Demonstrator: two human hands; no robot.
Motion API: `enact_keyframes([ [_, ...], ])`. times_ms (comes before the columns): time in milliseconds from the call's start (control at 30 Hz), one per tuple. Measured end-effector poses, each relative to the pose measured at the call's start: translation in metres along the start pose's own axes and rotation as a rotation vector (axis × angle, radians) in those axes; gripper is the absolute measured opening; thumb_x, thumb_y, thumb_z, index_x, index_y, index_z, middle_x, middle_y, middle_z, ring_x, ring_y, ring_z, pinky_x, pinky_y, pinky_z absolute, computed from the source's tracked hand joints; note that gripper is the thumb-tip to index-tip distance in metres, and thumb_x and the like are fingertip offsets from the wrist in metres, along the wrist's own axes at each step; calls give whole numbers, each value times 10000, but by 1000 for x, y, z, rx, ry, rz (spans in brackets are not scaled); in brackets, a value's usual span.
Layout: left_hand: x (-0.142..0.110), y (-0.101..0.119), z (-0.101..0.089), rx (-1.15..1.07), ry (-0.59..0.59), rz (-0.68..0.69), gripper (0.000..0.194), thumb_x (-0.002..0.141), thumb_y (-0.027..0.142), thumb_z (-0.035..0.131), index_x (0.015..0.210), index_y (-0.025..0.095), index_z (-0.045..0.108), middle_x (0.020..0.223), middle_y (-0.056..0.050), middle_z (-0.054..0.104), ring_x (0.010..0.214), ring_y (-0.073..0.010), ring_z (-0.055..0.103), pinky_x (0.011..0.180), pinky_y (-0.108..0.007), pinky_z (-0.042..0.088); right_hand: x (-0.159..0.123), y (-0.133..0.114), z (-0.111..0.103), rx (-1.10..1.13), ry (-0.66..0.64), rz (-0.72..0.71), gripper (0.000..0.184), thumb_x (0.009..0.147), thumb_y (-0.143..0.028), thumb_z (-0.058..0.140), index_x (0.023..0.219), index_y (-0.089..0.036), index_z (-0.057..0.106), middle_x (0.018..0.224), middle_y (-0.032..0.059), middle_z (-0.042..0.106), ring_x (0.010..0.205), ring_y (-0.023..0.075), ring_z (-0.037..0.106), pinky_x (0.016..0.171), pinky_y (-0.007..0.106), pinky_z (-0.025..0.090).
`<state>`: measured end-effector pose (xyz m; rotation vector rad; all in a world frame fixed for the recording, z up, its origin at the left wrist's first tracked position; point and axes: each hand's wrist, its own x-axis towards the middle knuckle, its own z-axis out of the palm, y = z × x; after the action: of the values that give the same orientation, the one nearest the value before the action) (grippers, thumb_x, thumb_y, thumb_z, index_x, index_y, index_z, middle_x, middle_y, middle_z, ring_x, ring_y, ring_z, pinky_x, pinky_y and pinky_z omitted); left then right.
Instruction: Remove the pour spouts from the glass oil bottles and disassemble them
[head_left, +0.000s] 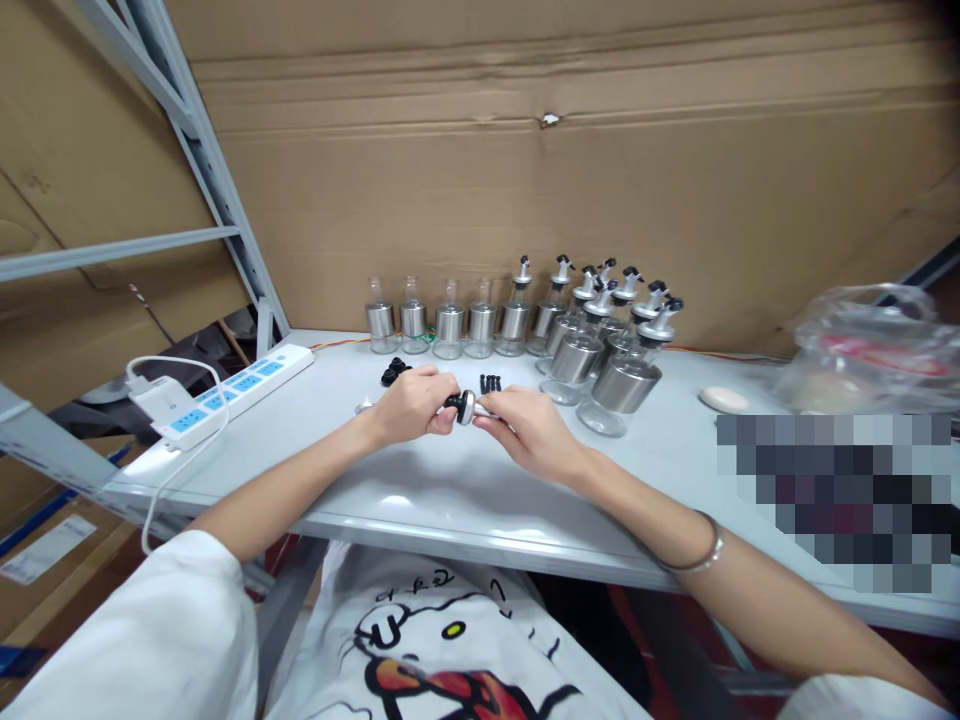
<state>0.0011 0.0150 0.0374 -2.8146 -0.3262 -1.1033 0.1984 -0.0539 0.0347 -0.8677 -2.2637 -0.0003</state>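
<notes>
My left hand is closed around the black stopper end of a bottle pourer, whose silver collar faces right. From the other side, my right hand pinches the pourer's thin spout. Both hands hold it just above the table. Beyond my left hand lies a small pile of black stoppers. Several small black spout caps are lined up behind the pourer. A small silver piece shows partly beside my left wrist.
Several glass bottles with steel sleeves stand along the cardboard wall without pourers. To their right, more bottles carry pourers. A power strip with a white cable lies left; a plastic bag and pale oval object lie right.
</notes>
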Motion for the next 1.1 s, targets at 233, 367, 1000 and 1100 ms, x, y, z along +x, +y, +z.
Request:
enact_keyframes([
  [233, 0, -1, -3, -40, -34, -97, 426, 917, 528, 231, 668, 226, 399, 553, 8, 397, 508, -154, 326, 599, -309, 374, 5, 10, -13, -469, 45, -244, 376, 1018, -345, 295, 840, -198, 592, 670, 21, 594, 689, 157, 487, 805, 339, 340],
  [367, 0, 3, -5, -71, 4, -133, 442, 923, 528, 208, 683, 219, 414, 574, -3, 428, 532, -154, 362, 570, -296, 352, 6, 6, -15, -549, 71, -258, 315, 1018, -314, 333, 859, -219, 587, 676, -1, 590, 699, 149, 466, 816, 356, 295],
  [1000, -64, -108, -47, 252, -368, -899, 265, 779, 437, 535, 681, 191, 517, 669, -23, 591, 614, -164, 494, 566, -263, 270, -3, 21, -16, -353, 342, -249, 197, 974, -221, 330, 1035, -187, 514, 774, 49, 578, 726, 192, 491, 758, 364, 352],
  [1100, -71, -116, -37, 243, -400, -890, 251, 803, 421, 501, 757, 184, 569, 777, -65, 645, 699, -204, 548, 603, -270, 318, -6, 21, -16, -345, 377, -233, 205, 962, -198, 346, 1095, -195, 501, 874, 75, 590, 799, 207, 524, 759, 370, 370],
])
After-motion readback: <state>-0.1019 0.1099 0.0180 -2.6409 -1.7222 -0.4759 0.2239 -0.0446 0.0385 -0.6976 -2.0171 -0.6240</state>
